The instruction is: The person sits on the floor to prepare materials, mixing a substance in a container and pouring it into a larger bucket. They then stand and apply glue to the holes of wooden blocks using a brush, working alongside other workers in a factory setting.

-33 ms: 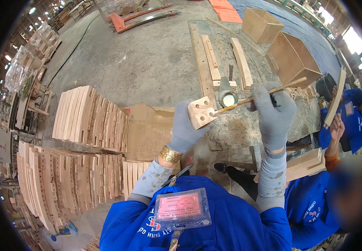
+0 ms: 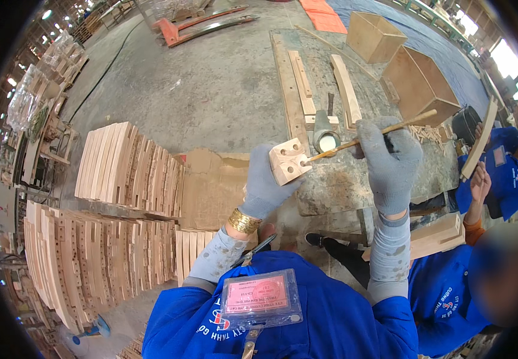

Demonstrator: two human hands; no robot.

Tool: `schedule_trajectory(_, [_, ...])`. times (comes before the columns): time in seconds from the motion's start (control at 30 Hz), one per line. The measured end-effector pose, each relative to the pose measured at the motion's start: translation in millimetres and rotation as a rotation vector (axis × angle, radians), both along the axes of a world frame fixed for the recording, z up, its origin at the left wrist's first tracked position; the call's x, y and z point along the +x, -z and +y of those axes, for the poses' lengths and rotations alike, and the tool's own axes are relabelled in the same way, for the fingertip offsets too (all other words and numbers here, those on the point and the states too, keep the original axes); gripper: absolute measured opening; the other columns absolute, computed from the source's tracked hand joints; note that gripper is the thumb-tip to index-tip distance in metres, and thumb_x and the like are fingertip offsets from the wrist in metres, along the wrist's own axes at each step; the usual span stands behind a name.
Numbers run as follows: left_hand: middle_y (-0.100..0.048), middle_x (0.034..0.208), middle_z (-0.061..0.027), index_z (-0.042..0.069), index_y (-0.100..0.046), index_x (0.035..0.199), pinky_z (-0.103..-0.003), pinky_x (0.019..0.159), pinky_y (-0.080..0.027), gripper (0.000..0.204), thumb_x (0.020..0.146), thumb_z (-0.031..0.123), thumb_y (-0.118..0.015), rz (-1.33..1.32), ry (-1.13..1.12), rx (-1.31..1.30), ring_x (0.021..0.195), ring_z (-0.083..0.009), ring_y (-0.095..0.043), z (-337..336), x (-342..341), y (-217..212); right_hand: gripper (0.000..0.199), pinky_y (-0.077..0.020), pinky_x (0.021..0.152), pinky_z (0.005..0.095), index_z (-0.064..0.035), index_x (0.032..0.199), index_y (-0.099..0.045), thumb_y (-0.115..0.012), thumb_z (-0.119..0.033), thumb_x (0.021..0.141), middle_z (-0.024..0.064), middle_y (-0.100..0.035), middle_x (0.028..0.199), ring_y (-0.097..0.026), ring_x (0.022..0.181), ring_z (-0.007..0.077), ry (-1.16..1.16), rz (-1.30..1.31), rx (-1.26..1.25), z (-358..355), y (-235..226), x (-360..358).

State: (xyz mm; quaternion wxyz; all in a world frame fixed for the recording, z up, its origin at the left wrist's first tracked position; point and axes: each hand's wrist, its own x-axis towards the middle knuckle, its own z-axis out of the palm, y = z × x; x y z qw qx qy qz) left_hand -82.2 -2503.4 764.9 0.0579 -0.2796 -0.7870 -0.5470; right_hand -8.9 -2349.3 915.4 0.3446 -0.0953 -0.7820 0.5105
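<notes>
Nothing much has moved since the earlier picture: both hands are in the same spots.

In the head view, the left hand (image 2: 263,182) in a grey glove has its fingers closed around a small wooden block (image 2: 289,160) with holes in it, held up over the work table (image 2: 355,179). The right hand (image 2: 391,161), also gloved, grips a thin wooden stick (image 2: 370,137). The stick's tip touches the block. A small pot of white glue (image 2: 326,142) sits on the table just behind the block. Stacks of curved wood pieces (image 2: 121,173) lie to the left. Another person in blue (image 2: 450,287) sits on the right.
</notes>
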Motion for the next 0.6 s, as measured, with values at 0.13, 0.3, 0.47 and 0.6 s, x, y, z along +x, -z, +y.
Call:
schedule_trajectory(0.13, [-0.050, 0.103, -0.0098, 0.002, -0.039, 0.110, -0.031, 0.079, -0.047, 0.068, 0.059, 0.017, -0.082, 0.043, -0.019, -0.027, 0.093, -0.0178, -0.054, -4, 3, -6, 0.015, -0.0381, 0.043, 0.0235, 0.0048, 0.075, -0.065, -0.066, -0.010, 0.077, 0.0075, -0.057, 0.054, -0.052, 0.048, 0.0070, -0.022, -0.030, 0.173, -4, -1, 0])
schedule_trajectory(0.3, [-0.049, 0.104, -0.0098, 0.003, -0.038, 0.111, -0.032, 0.081, -0.046, 0.068, 0.059, 0.015, -0.082, 0.060, -0.028, -0.051, 0.095, -0.0182, -0.053, -7, 8, -10, 0.015, -0.0387, 0.043, 0.0264, 0.0035, 0.072, -0.065, -0.067, -0.011, 0.074, 0.0109, -0.056, 0.054, -0.053, 0.044, 0.0145, -0.072, 0.041, 0.426, -9, -1, -3])
schedule_trajectory(0.47, [-0.049, 0.104, -0.0095, 0.002, -0.037, 0.111, -0.031, 0.081, -0.046, 0.069, 0.059, 0.014, -0.081, 0.050, -0.017, -0.036, 0.095, -0.0179, -0.053, -10, 8, -9, 0.015, -0.0398, 0.044, 0.0270, 0.0029, 0.073, -0.064, -0.066, -0.012, 0.075, 0.0110, -0.056, 0.054, -0.054, 0.044, 0.0165, -0.125, -0.033, 0.451, -10, -4, -1])
schedule_trajectory(0.6, [-0.050, 0.103, -0.0095, 0.002, -0.038, 0.111, -0.031, 0.080, -0.046, 0.069, 0.059, 0.015, -0.082, 0.059, -0.016, -0.007, 0.094, -0.0178, -0.053, -11, 8, -7, 0.015, -0.0420, 0.045, 0.0241, 0.0035, 0.076, -0.064, -0.065, -0.012, 0.077, 0.0088, -0.059, 0.056, -0.057, 0.048, 0.0122, -0.056, -0.043, 0.194, -18, -10, 1])
